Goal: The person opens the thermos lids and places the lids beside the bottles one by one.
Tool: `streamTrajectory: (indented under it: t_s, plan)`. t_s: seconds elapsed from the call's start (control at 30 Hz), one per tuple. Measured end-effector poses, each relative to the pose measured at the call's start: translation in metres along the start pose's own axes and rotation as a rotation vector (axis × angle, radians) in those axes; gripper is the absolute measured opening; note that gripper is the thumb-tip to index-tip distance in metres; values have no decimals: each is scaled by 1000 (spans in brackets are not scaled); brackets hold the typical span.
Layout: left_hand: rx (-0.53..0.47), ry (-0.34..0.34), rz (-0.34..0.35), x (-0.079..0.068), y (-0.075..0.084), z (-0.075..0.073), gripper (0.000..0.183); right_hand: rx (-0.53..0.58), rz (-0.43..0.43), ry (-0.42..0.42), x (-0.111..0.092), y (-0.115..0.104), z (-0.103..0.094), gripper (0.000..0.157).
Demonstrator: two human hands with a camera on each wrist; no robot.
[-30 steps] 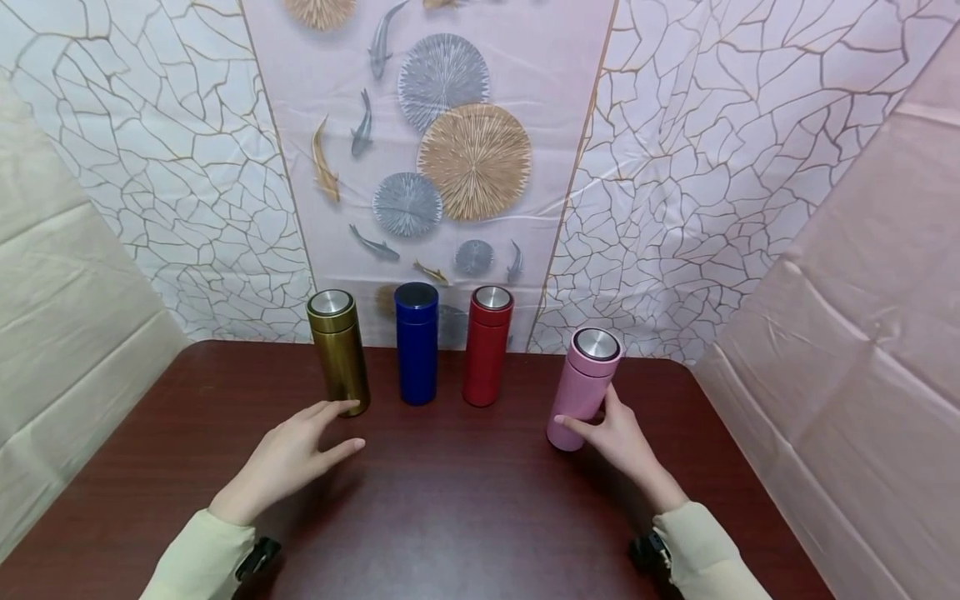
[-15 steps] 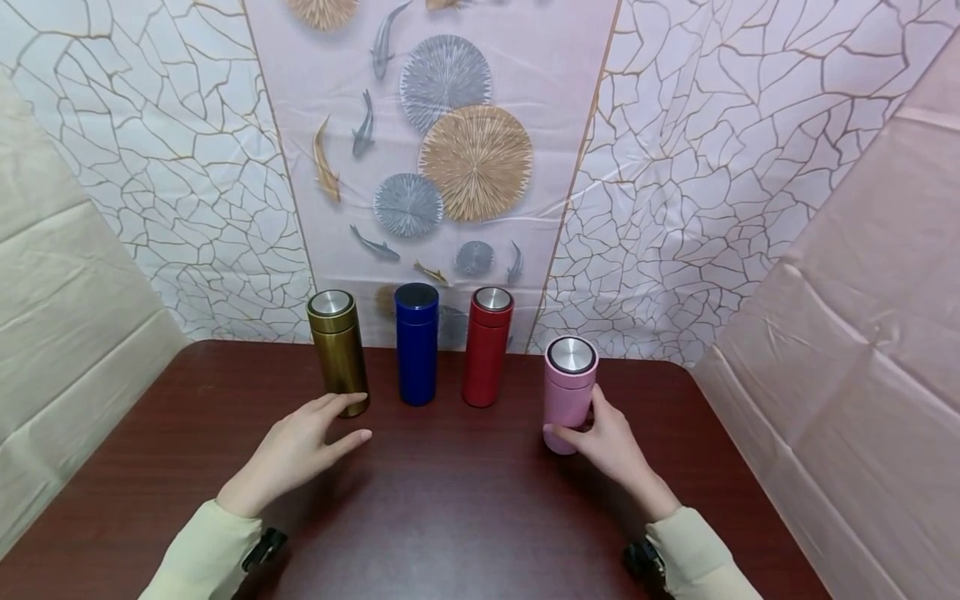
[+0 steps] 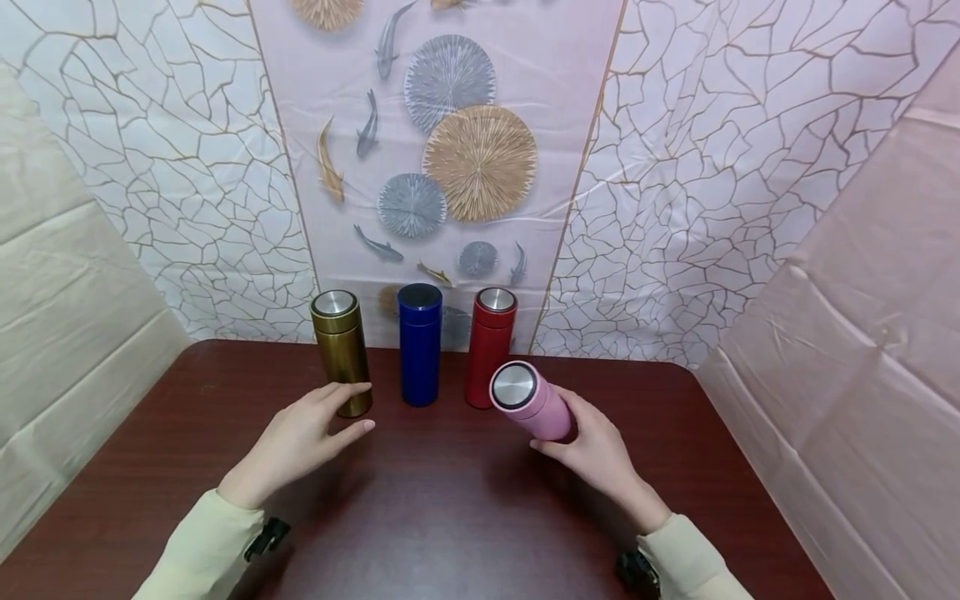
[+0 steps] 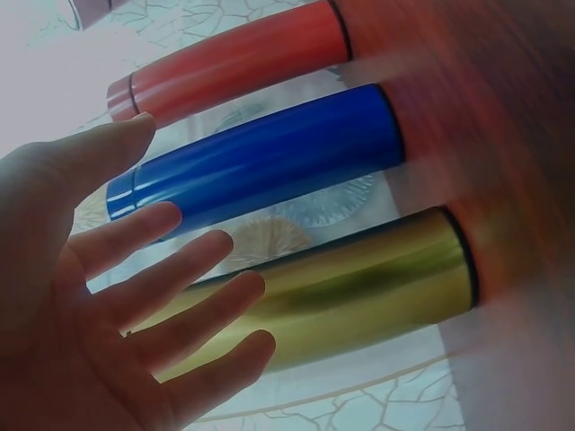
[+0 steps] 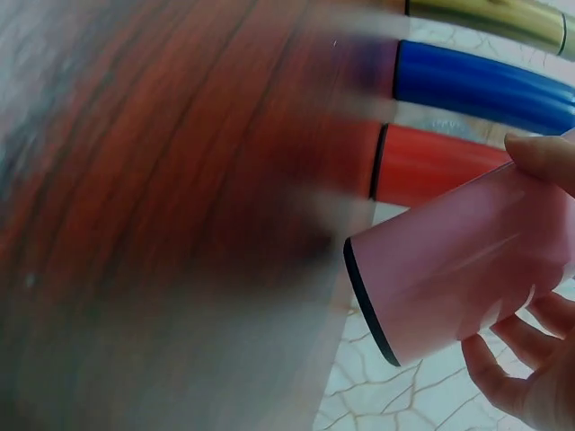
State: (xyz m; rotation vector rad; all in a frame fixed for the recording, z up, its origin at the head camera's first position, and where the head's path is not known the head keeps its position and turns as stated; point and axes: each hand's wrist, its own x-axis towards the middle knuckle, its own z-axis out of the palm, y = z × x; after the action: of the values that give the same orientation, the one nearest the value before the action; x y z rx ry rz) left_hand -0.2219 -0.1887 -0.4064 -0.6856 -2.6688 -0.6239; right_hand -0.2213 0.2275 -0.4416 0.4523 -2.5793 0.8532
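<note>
Reddish-brown counter (image 3: 420, 525) beneath the upright red flask (image 3: 490, 346). In front of it, to the right: right hand (image 3: 600, 454) clamped on the tilted pink flask (image 3: 545, 415). In front, to the left: left hand (image 3: 296, 437), fingers apart. Left of the red flask: gold flask (image 3: 341, 350) outermost, blue flask (image 3: 420, 358) between. Behind: patterned backdrop (image 3: 675, 167).

three flasks (image 3: 421, 354) abreast on table (image 3: 435, 517); fourth flask (image 3: 549, 415) in front, right.
</note>
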Motion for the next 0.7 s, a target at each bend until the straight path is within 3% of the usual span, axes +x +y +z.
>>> streamTrajectory:
  t_s: [0.3,0.7]
  plan:
    - [8,33,39,5,6,-8,56,-50,-97,-27,-3,-17,3,81]
    - [-53,61,210,13,27,-30,67,-68,-193,-22,-7,-36,0,82]
